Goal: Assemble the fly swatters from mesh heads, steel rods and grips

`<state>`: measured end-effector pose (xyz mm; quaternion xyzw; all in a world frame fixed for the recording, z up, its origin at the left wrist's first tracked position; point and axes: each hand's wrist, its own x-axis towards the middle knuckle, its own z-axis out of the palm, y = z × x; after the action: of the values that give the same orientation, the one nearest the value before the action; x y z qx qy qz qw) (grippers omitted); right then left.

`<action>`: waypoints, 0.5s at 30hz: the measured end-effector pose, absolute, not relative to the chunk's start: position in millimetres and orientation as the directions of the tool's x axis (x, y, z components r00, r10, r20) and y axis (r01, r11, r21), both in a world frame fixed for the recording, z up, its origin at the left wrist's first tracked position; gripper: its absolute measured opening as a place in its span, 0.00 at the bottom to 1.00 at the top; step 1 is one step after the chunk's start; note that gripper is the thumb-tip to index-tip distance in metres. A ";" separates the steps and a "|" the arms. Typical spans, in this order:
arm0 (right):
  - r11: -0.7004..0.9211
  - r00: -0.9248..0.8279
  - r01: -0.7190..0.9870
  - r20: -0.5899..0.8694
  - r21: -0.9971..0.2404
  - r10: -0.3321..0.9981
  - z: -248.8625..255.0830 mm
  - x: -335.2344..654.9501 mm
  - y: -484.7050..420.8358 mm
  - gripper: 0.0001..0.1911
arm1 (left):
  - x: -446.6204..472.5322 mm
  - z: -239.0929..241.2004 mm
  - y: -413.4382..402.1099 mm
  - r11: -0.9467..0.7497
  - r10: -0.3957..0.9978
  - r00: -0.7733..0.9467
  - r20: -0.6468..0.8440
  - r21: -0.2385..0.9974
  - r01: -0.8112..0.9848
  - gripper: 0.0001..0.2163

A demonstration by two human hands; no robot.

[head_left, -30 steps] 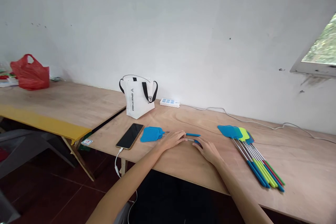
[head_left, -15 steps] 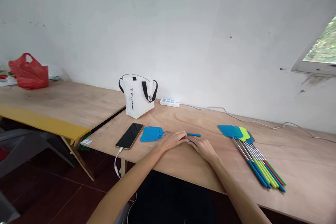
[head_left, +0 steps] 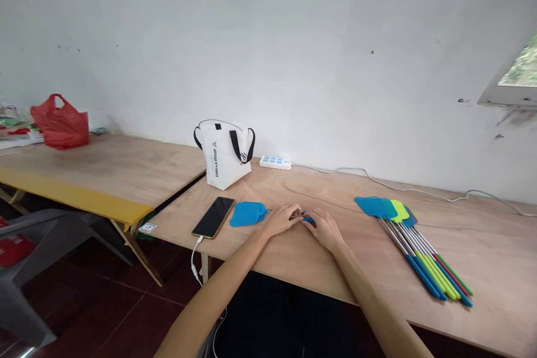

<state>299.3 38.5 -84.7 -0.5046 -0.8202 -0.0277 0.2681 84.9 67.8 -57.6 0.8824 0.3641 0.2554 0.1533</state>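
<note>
A blue fly swatter [head_left: 248,214] lies flat on the plywood table [head_left: 293,257], its head pointing left toward a black phone [head_left: 213,216]. My left hand [head_left: 283,218] rests on its shaft just right of the head, fingers curled around it. My right hand [head_left: 324,229] meets it fingertip to fingertip and covers the blue handle end [head_left: 309,219]. Most of the shaft is hidden under both hands.
A fan of several blue, green and red swatters [head_left: 413,249] lies to the right. A white tote bag [head_left: 226,154] and a power strip [head_left: 275,162] stand by the wall. A second table [head_left: 84,179] carries a red plastic bag [head_left: 62,122]; a grey chair [head_left: 37,246] stands below.
My right hand slid left along the swatter until it met my left hand, and the exposed blue handle shrank from view. The camera shifted slightly left and down.
</note>
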 end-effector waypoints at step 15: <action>0.484 -0.335 0.846 0.481 -0.226 0.810 -85.5 303.2 37.1 0.14 | 81.9 -55.4 72.6 -0.779 0.628 0.659 0.415 0.341 0.527 0.07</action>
<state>303.2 37.1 -85.5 -0.5071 -0.8163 -0.0322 0.2747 81.9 72.6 -55.4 0.9057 0.3187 0.2628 0.0956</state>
